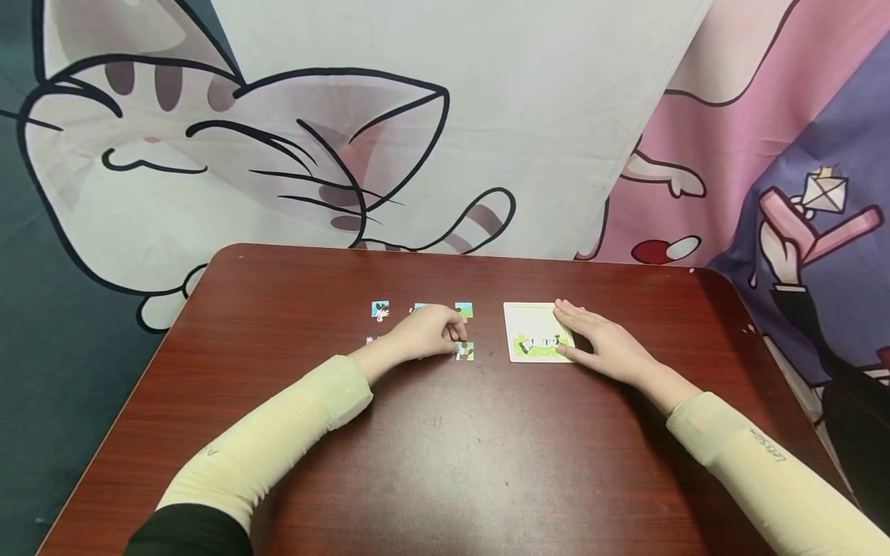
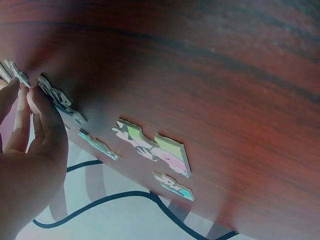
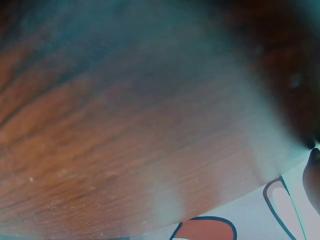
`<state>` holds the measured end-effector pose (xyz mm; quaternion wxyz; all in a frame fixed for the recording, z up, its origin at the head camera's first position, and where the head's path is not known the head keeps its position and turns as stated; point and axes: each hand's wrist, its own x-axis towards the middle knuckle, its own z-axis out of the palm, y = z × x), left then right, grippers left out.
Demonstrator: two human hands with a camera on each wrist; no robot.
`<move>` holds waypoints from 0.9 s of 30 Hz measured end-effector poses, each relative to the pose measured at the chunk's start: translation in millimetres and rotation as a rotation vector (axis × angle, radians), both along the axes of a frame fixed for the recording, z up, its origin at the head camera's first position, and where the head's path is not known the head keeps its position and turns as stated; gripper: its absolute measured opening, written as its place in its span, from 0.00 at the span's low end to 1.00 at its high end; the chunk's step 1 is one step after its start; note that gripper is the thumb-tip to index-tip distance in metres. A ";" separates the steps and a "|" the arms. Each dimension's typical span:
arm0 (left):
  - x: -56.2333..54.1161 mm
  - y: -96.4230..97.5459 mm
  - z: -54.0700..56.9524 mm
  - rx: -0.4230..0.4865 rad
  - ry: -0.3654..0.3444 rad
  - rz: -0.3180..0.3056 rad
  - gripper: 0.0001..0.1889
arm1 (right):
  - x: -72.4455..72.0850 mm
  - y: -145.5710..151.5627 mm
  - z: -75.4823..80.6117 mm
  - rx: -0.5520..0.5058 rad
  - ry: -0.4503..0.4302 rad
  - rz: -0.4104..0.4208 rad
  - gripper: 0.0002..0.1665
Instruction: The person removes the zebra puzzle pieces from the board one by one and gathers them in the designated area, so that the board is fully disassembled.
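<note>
At the front right of a group of small jigsaw pieces, my left hand [image 1: 429,333] has its fingers curled, thumb and fingertips pinching a green-and-white jigsaw piece [image 1: 465,351]. The left wrist view shows the fingertips at that piece [image 2: 19,74], low over the table. My right hand [image 1: 603,344] lies with extended fingers over the right edge of a square puzzle board [image 1: 531,320], white with a green picture along its lower part. Only part of that hand [image 3: 313,177] enters the right wrist view.
Several other pieces lie on the brown table [image 1: 445,463]: a blue one [image 1: 380,310] at back left, a green-and-blue one [image 1: 463,310] at back right, and a pink one [image 2: 155,147] nearer the front. A cartoon cloth backdrop [image 1: 542,139] hangs behind the table's far edge.
</note>
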<state>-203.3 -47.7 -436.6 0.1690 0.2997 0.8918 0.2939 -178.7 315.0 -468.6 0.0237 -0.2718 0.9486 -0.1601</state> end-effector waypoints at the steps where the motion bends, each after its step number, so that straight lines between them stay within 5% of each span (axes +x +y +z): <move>1: 0.0 -0.1 -0.2 -0.001 0.003 0.000 0.05 | 0.1 -0.1 0.2 0.001 0.000 0.000 0.45; 19: -5.8 -1.9 0.5 0.035 -0.019 -0.013 0.06 | 1.3 -1.8 0.1 0.023 0.002 0.010 0.44; 27: -13.4 15.0 7.2 0.068 -0.030 0.000 0.08 | 2.8 -3.4 2.5 0.027 -0.004 0.002 0.43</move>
